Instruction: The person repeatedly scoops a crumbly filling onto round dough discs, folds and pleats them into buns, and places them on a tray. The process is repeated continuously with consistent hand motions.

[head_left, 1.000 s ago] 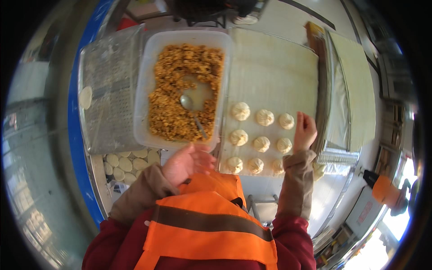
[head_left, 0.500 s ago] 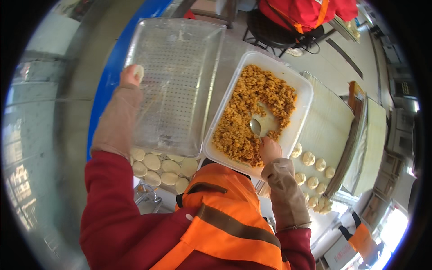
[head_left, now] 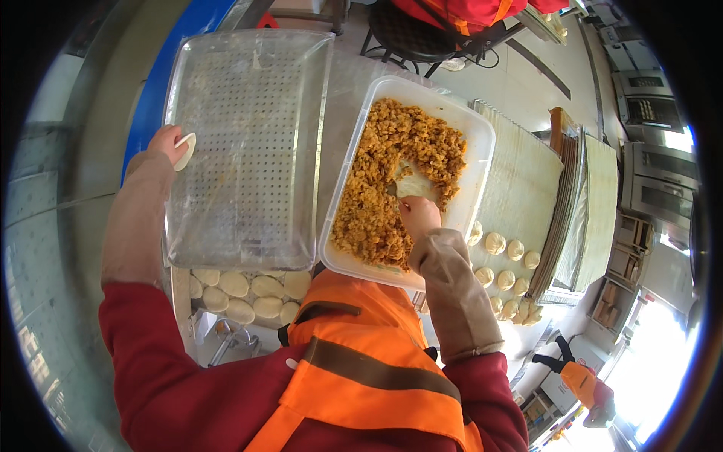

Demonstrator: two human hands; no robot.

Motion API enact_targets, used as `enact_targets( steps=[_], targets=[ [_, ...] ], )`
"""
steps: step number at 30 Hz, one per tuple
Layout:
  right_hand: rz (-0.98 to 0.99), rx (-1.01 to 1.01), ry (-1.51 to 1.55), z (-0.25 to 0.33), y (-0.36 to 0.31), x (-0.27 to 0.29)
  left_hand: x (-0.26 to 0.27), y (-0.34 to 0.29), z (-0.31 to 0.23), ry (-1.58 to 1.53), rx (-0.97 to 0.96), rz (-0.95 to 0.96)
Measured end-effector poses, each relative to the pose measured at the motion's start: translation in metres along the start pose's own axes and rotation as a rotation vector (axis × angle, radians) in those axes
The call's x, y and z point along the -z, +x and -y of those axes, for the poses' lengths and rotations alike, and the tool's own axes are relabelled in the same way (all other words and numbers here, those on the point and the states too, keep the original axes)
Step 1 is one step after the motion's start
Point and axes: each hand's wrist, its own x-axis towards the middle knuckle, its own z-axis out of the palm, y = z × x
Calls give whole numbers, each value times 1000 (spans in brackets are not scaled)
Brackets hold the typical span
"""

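Between the fingers and thumb of my left hand [head_left: 167,145] is a thin round dough wrapper [head_left: 186,152], held over the left edge of the perforated metal tray [head_left: 245,226]. My right hand [head_left: 419,215] reaches into a white plastic tub [head_left: 482,162] and grips a spoon. Its handle is inside my fist, and its bowl is mostly hidden at the brown crumbly filling [head_left: 369,203]. A hollow in the filling bares part of the tub's bottom beyond my right hand.
Flat dough rounds [head_left: 239,311] lie below the metal tray. Right of the tub, several filled buns [head_left: 495,243] sit on a pale mat [head_left: 520,166], beside a stack of trays [head_left: 572,203]. A black stool [head_left: 410,34] and a person in red [head_left: 459,9] are at the far side. Another person [head_left: 578,380] is lower right.
My right hand has moved farther into the tub, and the spoon's bowl, plain before, is now mostly hidden. The wrapper in my left hand shows more of its face. The whole view has shifted.
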Motion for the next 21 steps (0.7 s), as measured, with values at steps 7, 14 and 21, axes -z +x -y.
enact_targets(
  steps=[7, 14, 21],
  targets=[
    [188, 38, 422, 20, 27, 0, -15, -106, -28, -2013, 76, -60],
    [287, -25, 919, 23, 13, 38, -26, -191, -177, -2407, 173, 425],
    [-204, 274, 563, 15, -38, 73, -26, -193, -325, -2328, 234, 533]
  ],
)
